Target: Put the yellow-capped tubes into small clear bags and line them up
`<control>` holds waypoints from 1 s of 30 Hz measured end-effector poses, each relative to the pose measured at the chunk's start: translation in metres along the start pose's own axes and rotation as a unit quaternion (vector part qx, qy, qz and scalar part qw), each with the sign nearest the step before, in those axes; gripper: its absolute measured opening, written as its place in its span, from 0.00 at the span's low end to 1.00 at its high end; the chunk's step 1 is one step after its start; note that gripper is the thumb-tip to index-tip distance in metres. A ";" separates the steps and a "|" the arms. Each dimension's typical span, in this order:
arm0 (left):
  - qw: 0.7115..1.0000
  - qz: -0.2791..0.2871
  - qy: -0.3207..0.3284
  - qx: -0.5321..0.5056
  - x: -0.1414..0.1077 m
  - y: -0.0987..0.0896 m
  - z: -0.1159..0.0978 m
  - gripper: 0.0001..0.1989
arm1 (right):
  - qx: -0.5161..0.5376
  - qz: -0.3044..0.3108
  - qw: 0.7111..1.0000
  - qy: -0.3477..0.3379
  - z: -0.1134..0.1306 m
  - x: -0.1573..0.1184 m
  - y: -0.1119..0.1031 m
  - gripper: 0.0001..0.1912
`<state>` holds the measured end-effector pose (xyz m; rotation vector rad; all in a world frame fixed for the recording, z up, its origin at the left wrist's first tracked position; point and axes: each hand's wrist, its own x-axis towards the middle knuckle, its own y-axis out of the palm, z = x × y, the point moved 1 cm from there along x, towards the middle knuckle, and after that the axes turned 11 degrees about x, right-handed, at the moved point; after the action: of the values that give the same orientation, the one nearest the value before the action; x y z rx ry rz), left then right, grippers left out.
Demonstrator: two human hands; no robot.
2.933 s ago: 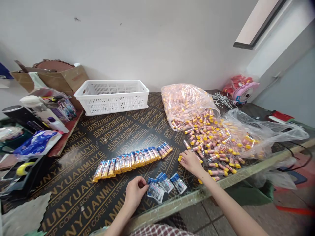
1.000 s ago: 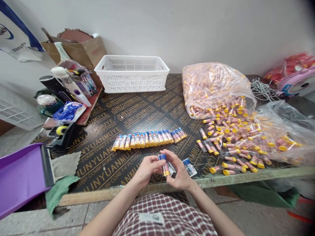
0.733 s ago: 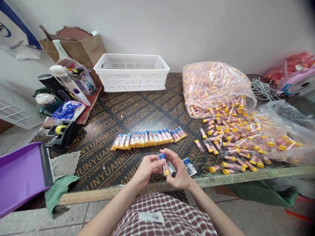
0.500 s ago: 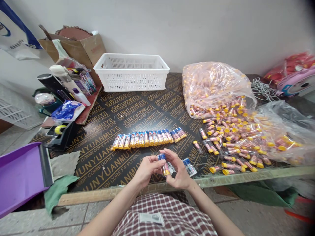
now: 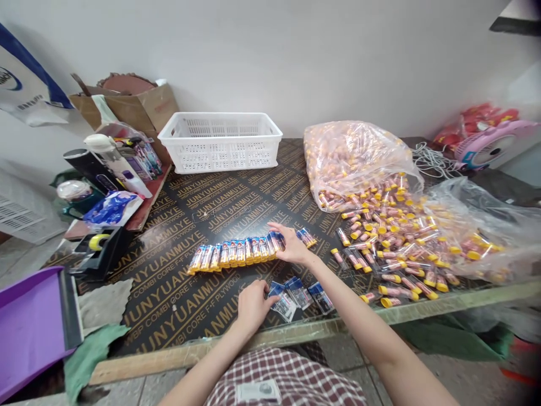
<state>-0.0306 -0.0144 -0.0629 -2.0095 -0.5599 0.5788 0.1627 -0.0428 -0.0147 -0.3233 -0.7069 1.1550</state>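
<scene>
Whereas half a second ago both hands meet around one blue-topped tube above the checked apron (image 5: 291,375), I now see them parted. Low by the table edge (image 5: 313,331), the left hand (image 5: 253,304) has bent fingers and its thumb over the nearest of the flat blue-topped packets (image 5: 284,309); it seems to touch it, but I cannot tell whether it pinches it. Just beyond, the right hand (image 5: 295,248) reaches across, thumb and fingers curved apart over tubes in the wrapped row (image 5: 240,252). I judge that the tube is now in that row, though I cannot tell whether the fingers grip one. To the right lie the loose tubes (image 5: 395,251), spread before the plastic bag (image 5: 355,152); the white crate (image 5: 220,157) stands behind the row.
</scene>
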 end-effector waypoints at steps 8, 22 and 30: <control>1.000 0.020 0.014 -0.015 0.001 0.000 -0.001 0.05 | -0.184 -0.095 0.970 0.124 -0.019 -0.041 -0.047 0.39; 0.971 -0.025 -0.016 -0.237 -0.001 -0.006 -0.001 0.06 | -0.233 -0.150 0.914 0.295 -0.022 -0.119 -0.074 0.28; 0.739 0.048 -0.169 -0.650 0.007 -0.039 0.001 0.19 | 0.117 -0.254 0.950 0.135 0.068 -0.102 -0.016 0.11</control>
<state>-0.0312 0.0083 -0.0304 -3.2839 -1.3483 0.6963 0.1066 -0.1500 0.0107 -0.0832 -0.3723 0.6735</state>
